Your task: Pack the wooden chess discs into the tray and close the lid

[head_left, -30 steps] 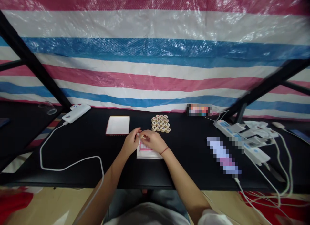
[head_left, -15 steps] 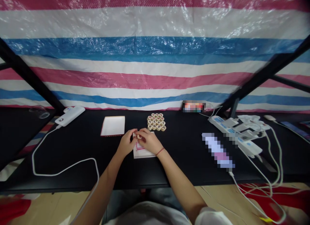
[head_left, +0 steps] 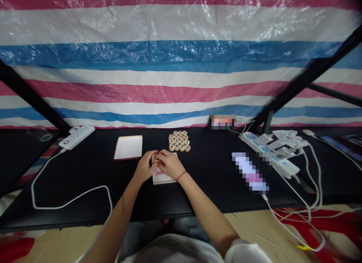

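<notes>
Head camera looked down on a black desk where the left hand and the right hand met at the fingertips, pressed close together above a white paper sheet printed with red lines. Pinched between the fingers of both hands was a small round wooden piece, so mostly hidden that its markings could not be read, and it could not be told which fingers bore its weight. Neither hand was spread; both curled inward with their backs upward, and a thin red cord circled the right wrist. Just beyond the sheet's far edge lay a tight cluster of round wooden Chinese chess pieces, with dark and red characters on their tops. To the left of that cluster lay a white rectangular card with a thin red border. Farther left sat a white power bank, its white cable looping across the desk toward the person. On the right, a white power strip carried several plugs, and white cords ran from it over the desk's front edge. A blurred oblong object lay beside the strip, too pixelated to name. Behind the desk hung a pink, white and blue striped plastic tarp.
</notes>
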`<state>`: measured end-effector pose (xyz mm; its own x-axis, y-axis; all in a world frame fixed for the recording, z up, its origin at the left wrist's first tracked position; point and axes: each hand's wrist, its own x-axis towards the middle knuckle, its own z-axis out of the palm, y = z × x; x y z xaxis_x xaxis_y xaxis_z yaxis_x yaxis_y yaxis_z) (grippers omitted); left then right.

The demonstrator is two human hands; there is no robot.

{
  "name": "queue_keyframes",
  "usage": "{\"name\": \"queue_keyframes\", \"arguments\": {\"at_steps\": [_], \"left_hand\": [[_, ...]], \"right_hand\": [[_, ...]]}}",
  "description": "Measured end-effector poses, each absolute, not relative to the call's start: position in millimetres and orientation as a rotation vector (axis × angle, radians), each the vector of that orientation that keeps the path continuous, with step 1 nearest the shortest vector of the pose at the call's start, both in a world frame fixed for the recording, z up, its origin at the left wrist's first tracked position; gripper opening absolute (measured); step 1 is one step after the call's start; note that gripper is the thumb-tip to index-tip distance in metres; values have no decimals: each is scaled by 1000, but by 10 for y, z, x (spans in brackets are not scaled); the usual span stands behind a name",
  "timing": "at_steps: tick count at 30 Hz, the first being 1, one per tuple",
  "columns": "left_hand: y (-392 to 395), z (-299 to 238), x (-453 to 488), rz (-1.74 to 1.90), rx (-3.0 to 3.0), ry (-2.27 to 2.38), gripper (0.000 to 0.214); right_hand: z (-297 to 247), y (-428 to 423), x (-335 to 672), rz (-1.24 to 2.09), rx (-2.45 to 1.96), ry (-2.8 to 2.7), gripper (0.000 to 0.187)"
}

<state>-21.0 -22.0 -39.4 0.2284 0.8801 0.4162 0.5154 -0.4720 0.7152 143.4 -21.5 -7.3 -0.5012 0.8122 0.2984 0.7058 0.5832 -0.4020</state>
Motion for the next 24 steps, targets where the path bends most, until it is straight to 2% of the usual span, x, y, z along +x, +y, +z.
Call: {"name": "queue_keyframes", "arguments": {"at_steps": [5, 11, 17, 24], "left_hand": [[-218, -395, -212, 1134, 2106, 1258, 46], [-222, -393, -208, 1141, 2099, 1245, 48], [-226, -377, -177, 1129, 2067, 1297, 38], [-183, -415, -148, 1142, 2081, 1311, 27]], "right_hand": [[-58, -218, 1409, 220, -1404, -2414, 18], [-88, -215, 1385, 260, -1386, -2404, 15], [48, -266, 1608, 351, -1346, -2174, 14], [6, -570, 1707, 276, -1210, -2402, 14]]}}
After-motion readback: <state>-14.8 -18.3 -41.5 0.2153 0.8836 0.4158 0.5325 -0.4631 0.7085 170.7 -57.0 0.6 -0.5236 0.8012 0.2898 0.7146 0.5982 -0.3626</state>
